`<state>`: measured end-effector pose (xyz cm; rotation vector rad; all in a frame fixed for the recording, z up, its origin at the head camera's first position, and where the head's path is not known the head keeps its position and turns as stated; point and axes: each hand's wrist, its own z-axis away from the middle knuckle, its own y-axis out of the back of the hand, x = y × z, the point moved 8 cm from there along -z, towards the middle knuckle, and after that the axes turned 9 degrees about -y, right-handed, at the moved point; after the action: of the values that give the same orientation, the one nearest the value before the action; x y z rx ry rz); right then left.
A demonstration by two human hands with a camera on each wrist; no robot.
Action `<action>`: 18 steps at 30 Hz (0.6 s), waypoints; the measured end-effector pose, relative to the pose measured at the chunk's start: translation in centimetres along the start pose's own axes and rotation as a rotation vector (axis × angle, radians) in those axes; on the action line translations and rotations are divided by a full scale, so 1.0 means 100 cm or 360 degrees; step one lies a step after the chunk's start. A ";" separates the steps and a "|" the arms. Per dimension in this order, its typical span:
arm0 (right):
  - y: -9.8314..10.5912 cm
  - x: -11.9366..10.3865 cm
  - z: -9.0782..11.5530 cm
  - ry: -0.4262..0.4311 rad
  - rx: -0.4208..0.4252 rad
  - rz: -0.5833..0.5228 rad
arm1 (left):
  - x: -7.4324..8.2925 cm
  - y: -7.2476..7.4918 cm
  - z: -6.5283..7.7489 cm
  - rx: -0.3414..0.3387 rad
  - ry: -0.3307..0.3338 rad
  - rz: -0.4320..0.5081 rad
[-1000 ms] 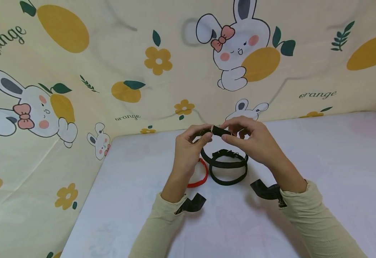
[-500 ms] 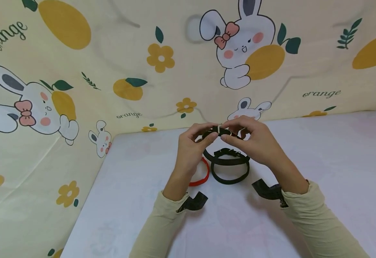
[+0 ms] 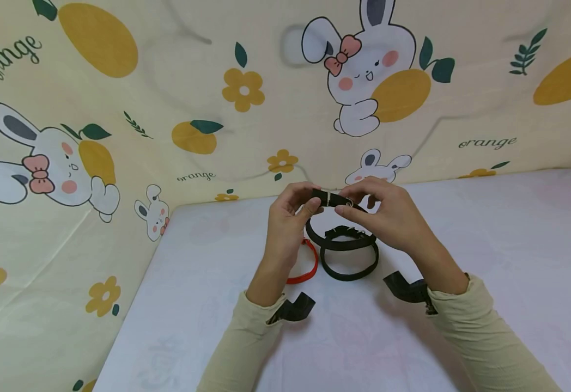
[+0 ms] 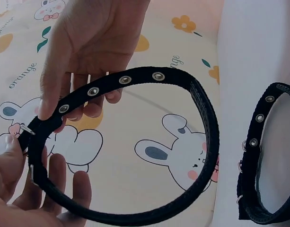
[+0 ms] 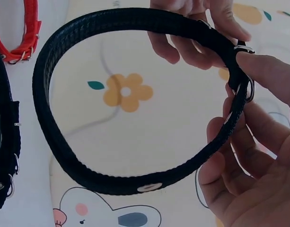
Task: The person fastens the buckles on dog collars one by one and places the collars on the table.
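A black collar (image 3: 342, 245) is held up in a closed loop above the table by both hands. My left hand (image 3: 285, 223) pinches its buckle end between thumb and fingers. From the other side, my right hand (image 3: 388, 215) pinches the strap beside a metal ring (image 3: 349, 202). Several silver eyelets (image 4: 125, 80) line the band in the left wrist view, and a metal keeper (image 4: 33, 175) shows by the left fingers. In the right wrist view the right thumb presses the strap near a D-ring (image 5: 250, 90). Fingers partly cover the buckle.
A second black collar (image 3: 348, 277), buckled in a loop, lies on the white table (image 3: 207, 272) beneath the held one. To its left lies a red collar (image 3: 315, 261), partly hidden by the left wrist. Behind the table hangs a printed cloth (image 3: 266, 43).
The left fingers, close against the right ones half a second ago, have shifted slightly left. More flat black strap with its metal keeper now shows between the hands. The collars on the table stay put.
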<state>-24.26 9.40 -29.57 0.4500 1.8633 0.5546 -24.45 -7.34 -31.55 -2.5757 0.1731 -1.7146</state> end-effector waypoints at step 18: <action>0.005 -0.002 0.002 0.0113 0.0000 0.0015 | -0.009 -0.004 -0.001 -0.0083 0.0069 0.0004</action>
<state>-23.99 9.69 -29.16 0.4445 1.9294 0.5836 -24.81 -6.85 -32.29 -2.5745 0.2254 -1.7896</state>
